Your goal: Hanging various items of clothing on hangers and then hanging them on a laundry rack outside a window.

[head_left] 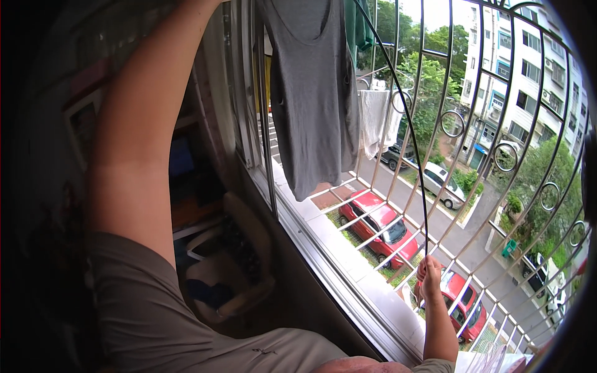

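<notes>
My right hand (429, 277) is closed round the lower end of a long, thin black pole (413, 133), beyond the window sill and near the window bars. The pole runs up past the hanging laundry and leaves the view at the top; its upper end is hidden. A grey tank top (314, 99) hangs to the left of the pole, with a green garment (359, 28) and a white cloth (377, 118) behind it. My left arm (146, 118) is raised to the top edge, where the hand is out of view.
A metal window cage (425, 81) with rings encloses the space outside the window track (329, 283). Indoors, a chair (233, 267) stands in the dark room. Far below are red cars (380, 225), a white car (443, 185), trees and a white building (528, 68).
</notes>
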`<state>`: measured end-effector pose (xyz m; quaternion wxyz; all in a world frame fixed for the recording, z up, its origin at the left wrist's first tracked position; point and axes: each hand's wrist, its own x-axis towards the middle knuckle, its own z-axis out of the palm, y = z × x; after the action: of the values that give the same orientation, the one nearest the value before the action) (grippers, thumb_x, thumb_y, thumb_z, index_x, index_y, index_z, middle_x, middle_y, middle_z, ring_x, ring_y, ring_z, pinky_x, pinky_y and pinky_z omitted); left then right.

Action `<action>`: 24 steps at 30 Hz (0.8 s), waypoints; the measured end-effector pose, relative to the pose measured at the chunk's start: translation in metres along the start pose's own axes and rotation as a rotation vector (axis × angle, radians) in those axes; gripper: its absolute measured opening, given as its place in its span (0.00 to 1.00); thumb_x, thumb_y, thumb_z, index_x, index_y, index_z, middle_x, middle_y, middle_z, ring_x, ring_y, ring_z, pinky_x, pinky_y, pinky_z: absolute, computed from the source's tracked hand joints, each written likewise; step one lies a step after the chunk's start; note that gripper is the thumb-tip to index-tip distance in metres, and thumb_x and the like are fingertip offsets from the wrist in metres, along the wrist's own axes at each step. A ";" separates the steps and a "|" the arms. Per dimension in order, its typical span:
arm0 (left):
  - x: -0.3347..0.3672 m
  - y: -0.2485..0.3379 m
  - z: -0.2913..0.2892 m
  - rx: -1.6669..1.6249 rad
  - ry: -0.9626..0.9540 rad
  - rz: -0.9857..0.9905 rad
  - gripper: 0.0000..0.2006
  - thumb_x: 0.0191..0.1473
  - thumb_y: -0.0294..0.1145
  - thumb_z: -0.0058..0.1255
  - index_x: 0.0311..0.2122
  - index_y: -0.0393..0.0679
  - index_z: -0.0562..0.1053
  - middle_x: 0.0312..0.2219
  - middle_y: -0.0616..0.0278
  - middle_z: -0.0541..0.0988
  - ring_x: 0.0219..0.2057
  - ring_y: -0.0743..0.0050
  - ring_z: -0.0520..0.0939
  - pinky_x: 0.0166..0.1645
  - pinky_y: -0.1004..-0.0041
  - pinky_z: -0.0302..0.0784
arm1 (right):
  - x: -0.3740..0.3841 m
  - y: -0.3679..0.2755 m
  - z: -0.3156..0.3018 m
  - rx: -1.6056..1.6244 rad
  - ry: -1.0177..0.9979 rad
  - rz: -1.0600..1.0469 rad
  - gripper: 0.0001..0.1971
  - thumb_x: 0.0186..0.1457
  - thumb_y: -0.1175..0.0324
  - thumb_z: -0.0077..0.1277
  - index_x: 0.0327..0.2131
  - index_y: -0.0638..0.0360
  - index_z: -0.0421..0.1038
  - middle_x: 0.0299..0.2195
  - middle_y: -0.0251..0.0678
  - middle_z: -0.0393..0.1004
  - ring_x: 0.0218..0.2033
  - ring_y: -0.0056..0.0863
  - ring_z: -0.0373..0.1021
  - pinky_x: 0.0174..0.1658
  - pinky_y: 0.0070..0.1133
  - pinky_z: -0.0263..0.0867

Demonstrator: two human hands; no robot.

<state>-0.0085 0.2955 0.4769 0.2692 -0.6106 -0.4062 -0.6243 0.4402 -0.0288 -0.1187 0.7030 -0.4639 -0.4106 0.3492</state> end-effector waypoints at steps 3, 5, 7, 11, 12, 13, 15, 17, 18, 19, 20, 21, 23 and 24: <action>-0.006 0.003 0.011 -0.064 -0.043 -0.017 0.14 0.44 0.44 0.61 0.32 0.45 0.81 0.32 0.53 0.83 0.34 0.57 0.84 0.42 0.64 0.78 | -0.002 0.000 0.001 -0.007 -0.009 0.001 0.20 0.63 0.51 0.45 0.21 0.50 0.60 0.12 0.20 0.53 0.11 0.10 0.47 0.15 0.14 0.39; -0.011 0.006 0.016 -0.096 -0.050 0.013 0.14 0.45 0.43 0.60 0.32 0.44 0.81 0.32 0.52 0.83 0.34 0.56 0.83 0.42 0.64 0.78 | -0.002 -0.002 0.006 -0.004 -0.009 0.000 0.20 0.63 0.52 0.45 0.21 0.50 0.60 0.12 0.20 0.53 0.11 0.10 0.47 0.15 0.14 0.39; -0.014 0.010 0.020 -0.127 -0.090 0.019 0.14 0.45 0.43 0.60 0.32 0.44 0.81 0.32 0.52 0.83 0.35 0.56 0.83 0.42 0.64 0.77 | -0.002 -0.005 0.012 0.009 -0.017 0.013 0.19 0.63 0.52 0.45 0.21 0.50 0.61 0.12 0.20 0.54 0.11 0.10 0.47 0.15 0.14 0.39; -0.025 0.022 0.028 -0.153 -0.095 0.058 0.14 0.47 0.43 0.59 0.33 0.43 0.81 0.31 0.51 0.82 0.36 0.54 0.83 0.43 0.64 0.77 | -0.006 -0.009 0.022 0.019 -0.022 0.035 0.19 0.63 0.52 0.45 0.22 0.52 0.62 0.13 0.20 0.53 0.11 0.10 0.46 0.15 0.14 0.39; -0.030 0.026 0.030 -0.201 -0.121 0.031 0.14 0.48 0.41 0.58 0.33 0.41 0.80 0.31 0.49 0.82 0.35 0.53 0.83 0.42 0.62 0.77 | -0.007 -0.010 0.024 0.022 -0.012 0.021 0.19 0.63 0.52 0.45 0.23 0.52 0.63 0.12 0.20 0.53 0.11 0.10 0.46 0.15 0.14 0.38; -0.033 0.033 0.031 -0.202 -0.124 0.031 0.14 0.48 0.41 0.58 0.33 0.41 0.80 0.31 0.49 0.82 0.35 0.53 0.83 0.42 0.62 0.77 | -0.009 -0.010 0.027 0.018 -0.049 0.026 0.19 0.63 0.52 0.45 0.23 0.52 0.63 0.12 0.20 0.53 0.11 0.10 0.46 0.15 0.14 0.38; -0.044 0.043 0.032 -0.221 -0.005 0.103 0.13 0.49 0.39 0.57 0.36 0.41 0.78 0.33 0.49 0.81 0.38 0.51 0.82 0.44 0.61 0.77 | -0.013 -0.011 0.032 0.066 -0.028 0.032 0.19 0.63 0.52 0.45 0.23 0.53 0.63 0.12 0.20 0.53 0.11 0.10 0.46 0.15 0.15 0.39; -0.064 0.054 0.034 -0.037 0.281 0.408 0.14 0.48 0.39 0.57 0.39 0.46 0.77 0.37 0.52 0.79 0.41 0.48 0.79 0.44 0.62 0.76 | -0.015 -0.013 0.038 0.067 -0.080 0.042 0.18 0.64 0.53 0.44 0.24 0.53 0.64 0.12 0.20 0.53 0.11 0.10 0.46 0.15 0.15 0.39; -0.081 0.062 0.040 0.012 0.477 0.612 0.13 0.49 0.40 0.57 0.37 0.44 0.76 0.36 0.51 0.79 0.39 0.48 0.79 0.42 0.61 0.76 | -0.014 -0.015 0.041 0.060 -0.051 0.025 0.17 0.64 0.54 0.43 0.25 0.53 0.65 0.12 0.19 0.52 0.11 0.11 0.46 0.15 0.15 0.39; -0.099 0.065 0.044 0.060 0.676 0.813 0.12 0.50 0.41 0.56 0.35 0.43 0.76 0.35 0.50 0.79 0.37 0.47 0.79 0.40 0.60 0.75 | -0.012 -0.018 0.044 0.053 -0.024 0.017 0.16 0.64 0.54 0.43 0.26 0.53 0.65 0.12 0.19 0.52 0.11 0.11 0.46 0.15 0.15 0.39; -0.120 0.065 0.048 0.060 0.414 0.879 0.15 0.51 0.42 0.57 0.42 0.47 0.75 0.45 0.56 0.75 0.48 0.55 0.73 0.51 0.59 0.68 | -0.008 -0.022 0.047 0.058 -0.021 0.012 0.15 0.65 0.55 0.42 0.27 0.53 0.66 0.12 0.19 0.52 0.11 0.11 0.46 0.15 0.15 0.38; -0.145 0.062 0.055 0.064 0.153 0.935 0.19 0.52 0.43 0.58 0.49 0.52 0.75 0.55 0.61 0.71 0.59 0.62 0.67 0.62 0.59 0.61 | -0.003 -0.027 0.050 0.029 0.017 0.016 0.15 0.65 0.55 0.43 0.27 0.52 0.66 0.12 0.18 0.51 0.11 0.10 0.45 0.15 0.15 0.38; -0.199 0.056 0.069 0.032 -0.121 0.965 0.23 0.48 0.49 0.59 0.50 0.57 0.75 0.61 0.59 0.63 0.65 0.53 0.56 0.67 0.50 0.50 | 0.013 -0.041 0.055 0.025 0.066 -0.041 0.16 0.65 0.55 0.42 0.28 0.53 0.67 0.12 0.17 0.51 0.11 0.09 0.44 0.15 0.15 0.38; -0.226 0.051 0.075 -0.038 -0.328 0.934 0.24 0.48 0.52 0.57 0.50 0.54 0.75 0.60 0.58 0.64 0.66 0.54 0.54 0.68 0.52 0.47 | 0.022 -0.049 0.058 0.019 0.066 -0.031 0.16 0.65 0.55 0.42 0.28 0.53 0.67 0.12 0.17 0.51 0.11 0.09 0.44 0.15 0.15 0.38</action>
<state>0.0994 0.2946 0.2583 0.4417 -0.8224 -0.1147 -0.3397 0.4026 -0.0041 -0.0532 0.7259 -0.4620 -0.3911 0.3265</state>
